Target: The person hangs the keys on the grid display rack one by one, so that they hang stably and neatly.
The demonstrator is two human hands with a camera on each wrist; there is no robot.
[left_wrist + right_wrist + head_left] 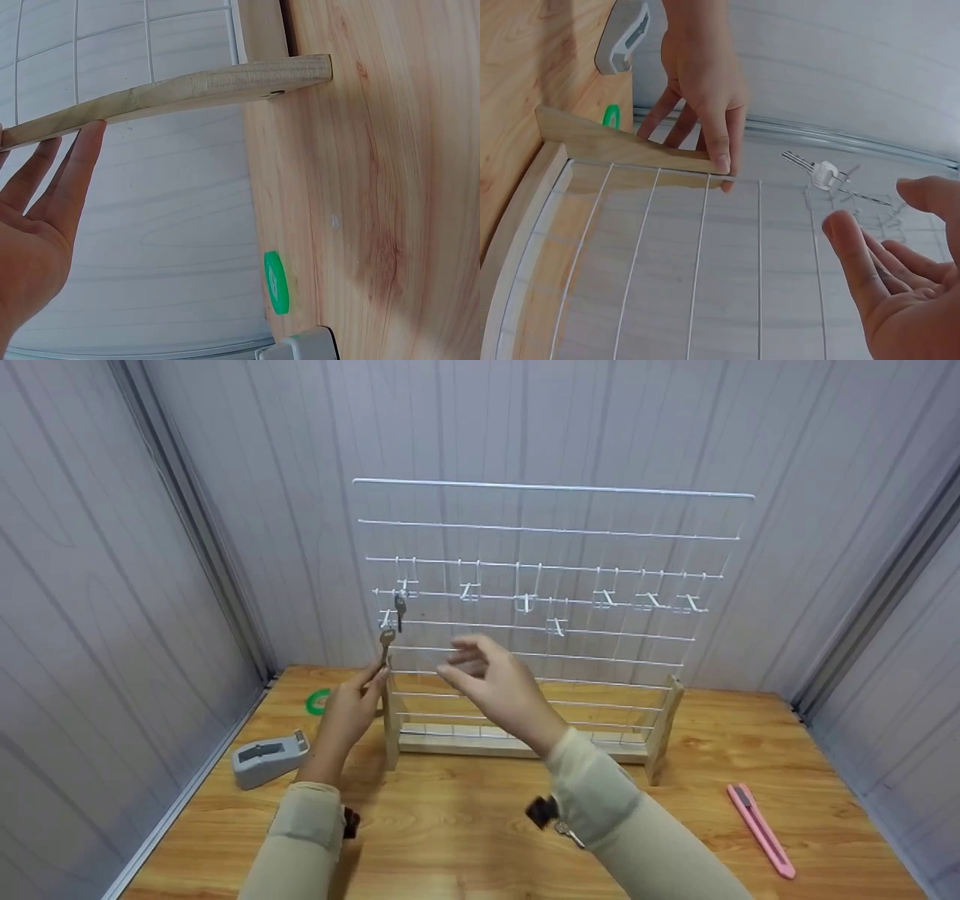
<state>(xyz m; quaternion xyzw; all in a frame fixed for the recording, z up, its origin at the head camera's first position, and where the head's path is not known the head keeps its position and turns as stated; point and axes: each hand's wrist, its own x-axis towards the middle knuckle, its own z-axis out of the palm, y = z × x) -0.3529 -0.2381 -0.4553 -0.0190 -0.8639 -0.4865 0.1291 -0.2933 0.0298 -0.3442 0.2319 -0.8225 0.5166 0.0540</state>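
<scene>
At the left end of the white wire rack [555, 487], two keys are hung from hooks: the upper key [400, 605] is carried by the higher hook [406, 588], and the lower key [387, 638] by the hook below it, just above the fingertips of the left hand [349, 711]. By that left hand the upper end of the left wooden support [217, 81] is gripped, with the thumb laid on one face and the fingers set against the other, as is shown in the right wrist view. The right hand [506, 690] is raised in front of the wires, its thumb and fingers bent and held apart, with nothing clasped between them. Farther along the rack, more white hooks are spread, most of them in one row, with one hook [556, 628] set lower. A third key [568, 834] is laid on the wooden surface [450, 825], partly hidden by the right sleeve [600, 795]. To the left, a grey tape dispenser [259, 772] is placed on the surface, with a green ring [277, 282] lying near it. At the far right, a pink cutter [761, 832] is laid at a slant.
</scene>
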